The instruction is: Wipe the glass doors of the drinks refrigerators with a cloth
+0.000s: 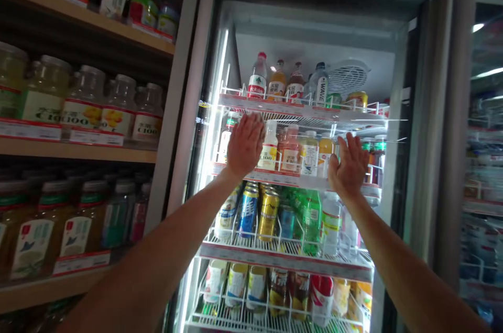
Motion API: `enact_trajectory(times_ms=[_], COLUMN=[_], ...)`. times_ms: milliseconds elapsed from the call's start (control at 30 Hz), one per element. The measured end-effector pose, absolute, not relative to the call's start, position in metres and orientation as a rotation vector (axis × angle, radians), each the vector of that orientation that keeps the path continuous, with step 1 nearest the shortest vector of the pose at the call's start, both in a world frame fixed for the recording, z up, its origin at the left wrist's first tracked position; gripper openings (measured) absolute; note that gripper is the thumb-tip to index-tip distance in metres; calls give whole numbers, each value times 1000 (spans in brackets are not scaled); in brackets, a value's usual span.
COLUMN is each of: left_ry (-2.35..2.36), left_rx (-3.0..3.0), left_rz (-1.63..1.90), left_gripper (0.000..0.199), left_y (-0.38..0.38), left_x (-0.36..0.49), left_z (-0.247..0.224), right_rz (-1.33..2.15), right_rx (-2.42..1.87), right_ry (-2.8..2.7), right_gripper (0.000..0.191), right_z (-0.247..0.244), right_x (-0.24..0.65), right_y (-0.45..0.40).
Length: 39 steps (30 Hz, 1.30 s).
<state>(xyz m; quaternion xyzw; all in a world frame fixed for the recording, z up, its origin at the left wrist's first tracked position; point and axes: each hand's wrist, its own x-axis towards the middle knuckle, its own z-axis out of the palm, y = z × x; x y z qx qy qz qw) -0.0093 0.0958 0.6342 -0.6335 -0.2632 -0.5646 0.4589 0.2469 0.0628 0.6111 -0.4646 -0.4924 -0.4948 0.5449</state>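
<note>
Both arms reach up toward a lit glass-fronted fridge full of drinks. My left hand (pixel 245 145) is raised flat, back toward me, in front of the second shelf, left of a white C100 bottle (pixel 269 151). My right hand (pixel 349 164) is held up with its fingers spread, before the same shelf, right of an orange juice bottle (pixel 325 152). Neither hand holds anything. Whether the palms touch the glass cannot be made out. Above them, the top shelf (pixel 291 107) bears several bottles.
Wooden shelves (pixel 78 148) with rows of bottles stand at the left. Below the hands are shelves of cans, including a blue can (pixel 248 211), and a green bottle (pixel 312 223). A metal door frame (pixel 444 129) and another fridge are at the right.
</note>
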Motion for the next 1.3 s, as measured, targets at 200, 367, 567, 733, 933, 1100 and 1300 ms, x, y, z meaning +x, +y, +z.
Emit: enact_trajectory(times_ms=[200,367,567,733,933,1100,1300], left_ry=[-392,-393,-712,-444,-716,-453,-654], left_rx=[-1747,-1780,-1612,-1776,-1488,-1720,-1556], left_rz=[-1050,-984,-1423,-1115,-1625,-1246,-1410], left_gripper=[40,39,42,41,41,39,39], left_y=[86,90,97,94,105,96,106], left_x=[16,-12,-21,-12,-48,-22,-84], left_z=[609,628,637,619,648,617,634], right_rz=[-1178,-1187,-1172,-1170,-1176,-1169,-1172], right_rx=[-1100,-1094,-1099,-1098,-1123,-1111,-1126], right_ry=[-1157,-1155,-1167,-1167,-1153,-1155,-1162], right_gripper=[48,47,49,48,48,48,47], right_z=[611,611,611,611,612,612,612], right_x=[248,248,246,247,247,247,246], right_y=[64,63,62,62,63,62,61])
